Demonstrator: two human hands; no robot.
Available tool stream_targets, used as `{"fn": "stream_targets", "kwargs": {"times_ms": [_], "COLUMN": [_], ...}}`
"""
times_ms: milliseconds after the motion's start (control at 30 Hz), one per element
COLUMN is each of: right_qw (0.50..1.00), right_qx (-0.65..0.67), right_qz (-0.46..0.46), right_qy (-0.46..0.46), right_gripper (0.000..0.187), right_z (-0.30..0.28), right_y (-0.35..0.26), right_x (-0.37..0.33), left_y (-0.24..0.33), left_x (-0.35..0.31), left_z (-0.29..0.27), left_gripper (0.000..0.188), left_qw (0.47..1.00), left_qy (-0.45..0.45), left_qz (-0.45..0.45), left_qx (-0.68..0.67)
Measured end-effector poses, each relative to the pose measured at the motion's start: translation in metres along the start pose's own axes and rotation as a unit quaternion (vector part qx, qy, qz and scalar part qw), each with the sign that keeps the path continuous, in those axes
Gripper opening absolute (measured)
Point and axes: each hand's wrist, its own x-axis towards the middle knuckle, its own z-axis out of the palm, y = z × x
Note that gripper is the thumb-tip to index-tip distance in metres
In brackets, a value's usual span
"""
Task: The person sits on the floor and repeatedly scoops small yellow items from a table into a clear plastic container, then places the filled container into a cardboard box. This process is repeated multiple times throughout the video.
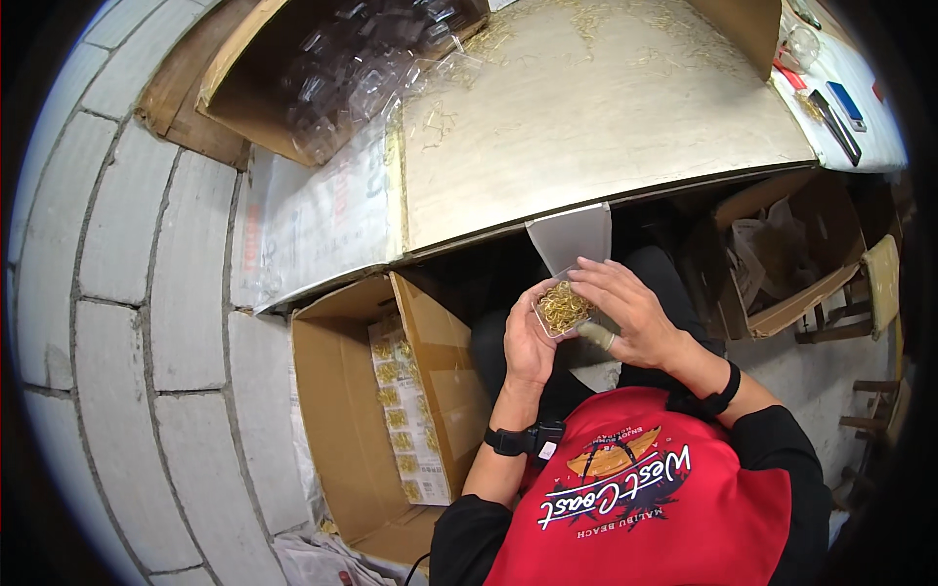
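A small clear plastic box [543,325] filled with gold-coloured metal hooks [565,308] sits in my left hand [529,337], above my lap. My left fingers and thumb are closed round its side. My right hand [630,311] lies against the box's right side, fingers stretched out over the edge and thumb apart from them. A pale cover is on that thumb [597,336]. Just beyond my hands, a grey-white flap [575,237] hangs at the table's front edge. The box's underside is hidden.
Loose gold hooks [586,24] are strewn over the worktable [606,127]. A carton [259,107] of clear empty boxes lies tipped at its far left. Left of my lap, an open carton [337,391] holds filled boxes [401,415]. Another carton [787,313] stands at right, beside a wooden stool [879,293].
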Motion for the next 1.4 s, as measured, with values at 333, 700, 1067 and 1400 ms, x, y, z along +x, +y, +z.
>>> {"fn": "stream_targets", "kwargs": {"times_ms": [333, 700, 1067, 1400], "right_qw": [0.998, 0.993, 0.985, 0.990], "right_qx": [-0.044, -0.094, -0.116, -0.088], "right_qz": [0.020, -0.016, -0.028, -0.023], "right_qy": [-0.050, -0.075, -0.125, -0.105], "right_gripper": [0.064, 0.054, 0.047, 0.048], "right_z": [0.022, 0.015, 0.017, 0.025], "right_y": [-0.002, -0.002, 0.000, 0.002], "right_x": [0.006, 0.004, 0.006, 0.006], "left_y": [-0.019, 0.002, 0.010, 0.009], "left_x": [0.006, -0.003, -0.009, -0.010], "left_z": [-0.012, -0.012, -0.013, -0.015], "left_gripper": [0.025, 0.047, 0.058, 0.058], "left_qw": [0.994, 0.994, 0.990, 0.994], "left_qy": [0.082, -0.077, -0.131, -0.105], "left_qz": [0.042, -0.022, -0.003, 0.000], "left_qx": [0.062, -0.077, -0.059, -0.032]}}
